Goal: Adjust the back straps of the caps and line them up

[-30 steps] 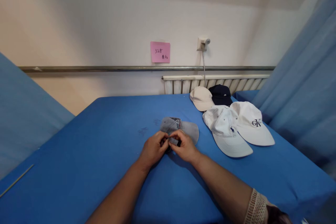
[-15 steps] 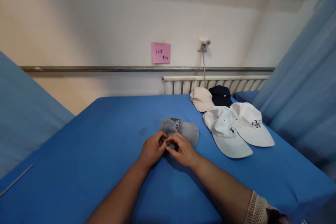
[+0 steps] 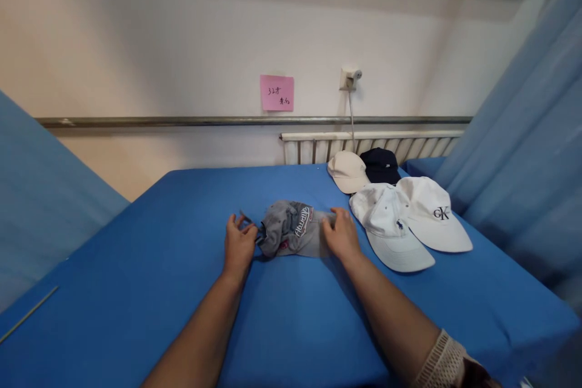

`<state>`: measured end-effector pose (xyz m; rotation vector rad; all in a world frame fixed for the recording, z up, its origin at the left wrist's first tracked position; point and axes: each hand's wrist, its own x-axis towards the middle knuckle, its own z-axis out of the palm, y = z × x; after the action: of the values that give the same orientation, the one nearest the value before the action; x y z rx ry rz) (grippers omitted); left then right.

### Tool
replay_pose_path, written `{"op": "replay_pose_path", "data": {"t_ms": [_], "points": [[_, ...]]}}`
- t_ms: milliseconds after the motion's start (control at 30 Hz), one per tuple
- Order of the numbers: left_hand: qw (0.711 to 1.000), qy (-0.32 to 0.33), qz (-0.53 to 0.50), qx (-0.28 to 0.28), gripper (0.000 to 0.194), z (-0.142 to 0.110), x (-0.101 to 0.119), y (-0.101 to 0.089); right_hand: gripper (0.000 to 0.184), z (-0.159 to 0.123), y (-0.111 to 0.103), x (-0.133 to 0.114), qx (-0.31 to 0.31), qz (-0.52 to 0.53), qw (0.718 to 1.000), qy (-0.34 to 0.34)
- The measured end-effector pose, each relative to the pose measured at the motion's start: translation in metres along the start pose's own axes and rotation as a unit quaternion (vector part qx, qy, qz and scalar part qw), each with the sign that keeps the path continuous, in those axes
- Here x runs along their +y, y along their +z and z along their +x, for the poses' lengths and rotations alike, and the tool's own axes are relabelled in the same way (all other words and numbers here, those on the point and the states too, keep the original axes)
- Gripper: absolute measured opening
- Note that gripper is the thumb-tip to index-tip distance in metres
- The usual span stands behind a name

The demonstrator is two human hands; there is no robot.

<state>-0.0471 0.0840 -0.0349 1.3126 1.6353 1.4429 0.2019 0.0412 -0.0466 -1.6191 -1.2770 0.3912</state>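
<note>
A grey baseball cap (image 3: pixel 284 227) with white lettering lies on the blue-covered table, its brim pointing right. At the cap's back edge, my left hand (image 3: pixel 239 244) pinches the dark back strap, whose end sticks up above the fingers. My right hand (image 3: pixel 342 235) grips the brim at its outer end, thumb on the near side and fingers over the far side. Part of the brim is hidden under that hand.
To the right lie a pale cap with a horse logo (image 3: pixel 388 224), a white CK cap (image 3: pixel 436 212), a beige cap (image 3: pixel 348 171) and a navy cap (image 3: pixel 381 165). A thin rod (image 3: pixel 28 315) rests at the left. Blue curtains (image 3: pixel 513 133) hang on both sides.
My hands were together at the cap's near side; now they are apart, the left at the back strap, the right on the brim. The cap has turned, showing its lettering more fully.
</note>
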Motion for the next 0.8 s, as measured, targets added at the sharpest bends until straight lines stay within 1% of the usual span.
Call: {"op": "replay_pose_path", "data": {"t_ms": [33,100,133,200,233,267,300,333,367,400,433,467,500,533,567,600,667,733,800], "points": [[1.0,-0.001,-0.004,0.019,0.066,0.0,0.001,-0.002,0.035,0.008,-0.002,0.009,0.002,0.027,0.998,0.048],[0.998,0.012,0.02,0.059,0.065,0.0,0.008,-0.007,0.035,0.018,-0.003,0.024,-0.015,0.13,0.982,0.138],[0.996,0.021,0.028,0.082,0.066,-0.002,0.013,-0.011,0.036,0.02,-0.003,0.029,-0.025,0.163,0.973,0.161],[0.989,0.046,0.041,0.131,0.069,-0.007,0.024,-0.018,0.038,0.021,0.001,0.033,-0.048,0.219,0.956,0.188],[0.985,0.072,0.044,0.154,0.07,-0.012,0.03,-0.02,0.038,0.02,0.004,0.033,-0.058,0.239,0.95,0.193],[0.979,0.107,0.042,0.167,0.069,-0.018,0.035,-0.021,0.038,0.018,0.007,0.032,-0.068,0.26,0.943,0.197],[0.971,0.167,0.034,0.167,0.066,-0.024,0.038,-0.021,0.036,0.016,0.011,0.031,-0.073,0.289,0.933,0.2],[0.967,0.211,0.016,0.143,0.058,-0.031,0.04,-0.019,0.034,0.014,0.014,0.029,-0.07,0.331,0.918,0.205],[0.968,0.23,0.0,0.099,0.046,-0.039,0.04,-0.016,0.032,0.012,0.017,0.027,-0.062,0.384,0.896,0.214],[0.975,0.222,-0.006,0.029,0.034,-0.046,0.039,-0.011,0.031,0.01,0.02,0.025,-0.052,0.443,0.867,0.225],[0.98,0.189,-0.003,-0.056,0.029,-0.053,0.037,-0.005,0.031,0.008,0.023,0.022,-0.043,0.501,0.832,0.235],[0.977,0.149,0.007,-0.152,0.028,-0.059,0.033,0.002,0.032,0.005,0.026,0.018,-0.04,0.554,0.795,0.243],[0.964,0.114,0.013,-0.24,0.03,-0.063,0.03,0.01,0.034,0.001,0.028,0.014,-0.045,0.589,0.769,0.245],[0.953,0.088,0.003,-0.29,0.033,-0.066,0.027,0.017,0.035,-0.003,0.03,0.009,-0.059,0.609,0.754,0.238],[0.949,0.069,-0.021,-0.308,0.041,-0.066,0.024,0.024,0.035,-0.008,0.032,0.003,-0.08,0.621,0.746,0.228],[0.951,0.052,-0.054,-0.3,0.051,-0.065,0.022,0.029,0.036,-0.013,0.033,-0.002,-0.106,0.626,0.741,0.219],[0.963,0.03,-0.12,-0.241,0.063,-0.059,0.019,0.034,0.038,-0.022,0.036,-0.012,-0.162,0.627,0.733,0.208],[0.976,0.003,-0.153,-0.157,0.061,-0.051,0.019,0.031,0.039,-0.028,0.039,-0.019,-0.193,0.627,0.726,0.206],[0.982,-0.052,-0.16,-0.088,0.053,-0.045,0.019,0.025,0.038,-0.029,0.042,-0.021,-0.187,0.633,0.72,0.215]]}}
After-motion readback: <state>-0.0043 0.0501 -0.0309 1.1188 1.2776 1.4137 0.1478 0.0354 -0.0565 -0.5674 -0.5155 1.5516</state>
